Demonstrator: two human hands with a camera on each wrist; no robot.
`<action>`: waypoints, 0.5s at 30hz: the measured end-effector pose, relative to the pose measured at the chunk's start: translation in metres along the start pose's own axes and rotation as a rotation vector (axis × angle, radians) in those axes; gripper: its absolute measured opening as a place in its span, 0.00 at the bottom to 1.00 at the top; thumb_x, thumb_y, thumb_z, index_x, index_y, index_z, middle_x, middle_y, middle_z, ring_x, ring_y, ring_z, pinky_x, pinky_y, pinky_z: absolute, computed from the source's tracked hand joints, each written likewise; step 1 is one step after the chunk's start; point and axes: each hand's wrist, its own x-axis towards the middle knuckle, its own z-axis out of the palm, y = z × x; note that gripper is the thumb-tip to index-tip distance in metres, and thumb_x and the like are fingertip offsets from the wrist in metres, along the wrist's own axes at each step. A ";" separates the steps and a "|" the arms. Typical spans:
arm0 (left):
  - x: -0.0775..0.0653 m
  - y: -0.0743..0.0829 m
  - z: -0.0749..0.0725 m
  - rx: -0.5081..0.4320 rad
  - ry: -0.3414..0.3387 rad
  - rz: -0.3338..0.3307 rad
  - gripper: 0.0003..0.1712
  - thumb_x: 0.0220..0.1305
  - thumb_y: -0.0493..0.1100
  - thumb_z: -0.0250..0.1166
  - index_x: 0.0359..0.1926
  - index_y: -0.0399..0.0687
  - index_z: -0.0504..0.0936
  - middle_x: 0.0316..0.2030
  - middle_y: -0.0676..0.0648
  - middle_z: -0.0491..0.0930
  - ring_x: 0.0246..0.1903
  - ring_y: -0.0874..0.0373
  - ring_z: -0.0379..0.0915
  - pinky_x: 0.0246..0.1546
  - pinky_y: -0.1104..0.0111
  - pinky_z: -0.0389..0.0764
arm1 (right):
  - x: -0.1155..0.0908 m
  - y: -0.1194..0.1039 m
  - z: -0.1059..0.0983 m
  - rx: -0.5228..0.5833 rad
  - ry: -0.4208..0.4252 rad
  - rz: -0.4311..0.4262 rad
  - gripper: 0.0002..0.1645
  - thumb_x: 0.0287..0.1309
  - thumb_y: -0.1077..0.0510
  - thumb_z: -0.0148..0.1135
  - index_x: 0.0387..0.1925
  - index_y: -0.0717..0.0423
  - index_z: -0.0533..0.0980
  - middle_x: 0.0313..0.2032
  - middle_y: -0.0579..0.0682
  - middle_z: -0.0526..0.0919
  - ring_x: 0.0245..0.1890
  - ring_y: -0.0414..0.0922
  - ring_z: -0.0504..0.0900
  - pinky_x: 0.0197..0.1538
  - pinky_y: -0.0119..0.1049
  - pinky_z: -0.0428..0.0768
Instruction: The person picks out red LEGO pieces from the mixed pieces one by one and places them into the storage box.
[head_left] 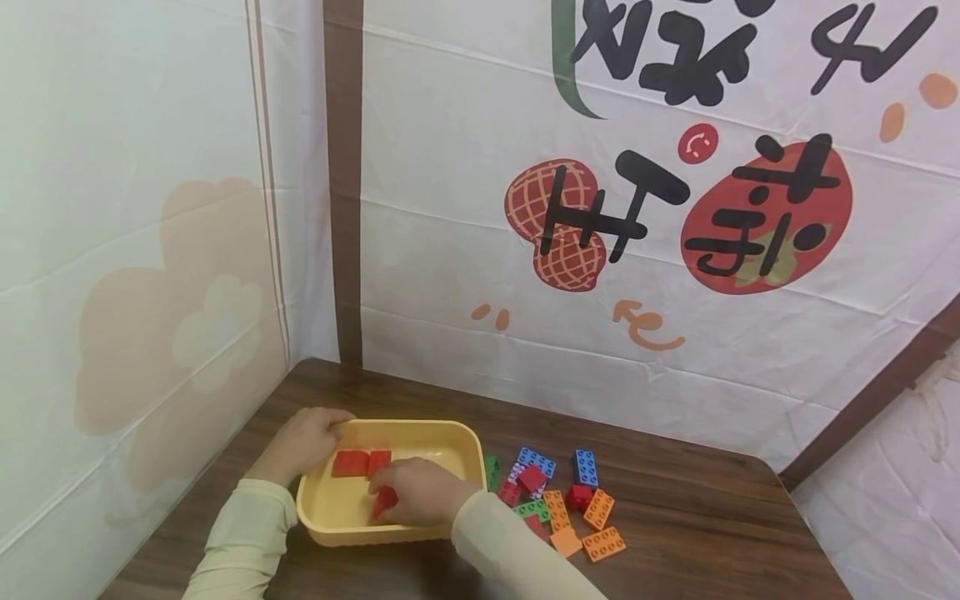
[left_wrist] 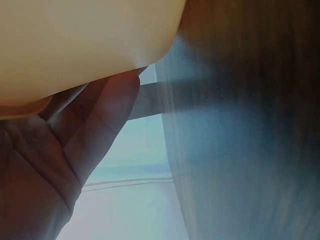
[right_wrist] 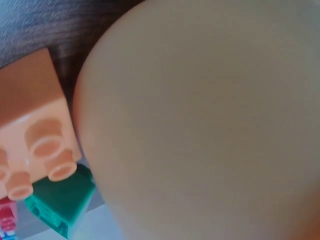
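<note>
A yellow plastic tray (head_left: 352,533) sits on the table, its outer wall filling much of both wrist views. My left hand (head_left: 303,442) grips the tray's left rim; the left wrist view has its fingers (left_wrist: 107,110) against the outside wall. Inside the tray, my right hand (head_left: 420,492) pinches a red building brick (head_left: 385,502) just above or on the tray floor. Two more red blocks lie farther back in the tray, a wider red block (head_left: 350,463) and a smaller red block (head_left: 380,461). The right wrist view has the tray wall hiding my right hand.
Right of the tray lie several loose bricks: blue bricks (head_left: 586,468), orange bricks (head_left: 603,543), a green brick (head_left: 534,509) and a red brick (head_left: 532,478). An orange brick (right_wrist: 35,135) is close to the tray wall. Printed cloth walls (head_left: 435,350) stand behind the brown wooden table (head_left: 697,533).
</note>
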 end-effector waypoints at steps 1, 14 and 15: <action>0.000 0.000 0.000 0.000 0.000 0.003 0.19 0.61 0.32 0.58 0.53 0.36 0.85 0.48 0.36 0.84 0.47 0.41 0.79 0.52 0.43 0.77 | 0.000 0.000 0.000 0.004 -0.001 -0.012 0.19 0.56 0.49 0.76 0.49 0.42 0.84 0.42 0.32 0.83 0.38 0.29 0.75 0.53 0.21 0.72; -0.002 0.003 -0.002 0.003 0.005 0.015 0.19 0.60 0.32 0.59 0.52 0.36 0.85 0.47 0.37 0.84 0.41 0.47 0.79 0.47 0.46 0.78 | 0.008 -0.005 0.000 -0.005 -0.043 0.018 0.19 0.55 0.50 0.77 0.49 0.40 0.85 0.40 0.31 0.83 0.37 0.29 0.75 0.50 0.21 0.72; -0.002 0.003 -0.002 0.006 0.007 0.017 0.19 0.60 0.32 0.59 0.52 0.37 0.85 0.47 0.38 0.84 0.41 0.47 0.78 0.47 0.46 0.79 | 0.008 -0.005 0.000 -0.005 -0.046 0.026 0.19 0.55 0.51 0.77 0.50 0.41 0.84 0.40 0.31 0.82 0.37 0.29 0.74 0.50 0.21 0.72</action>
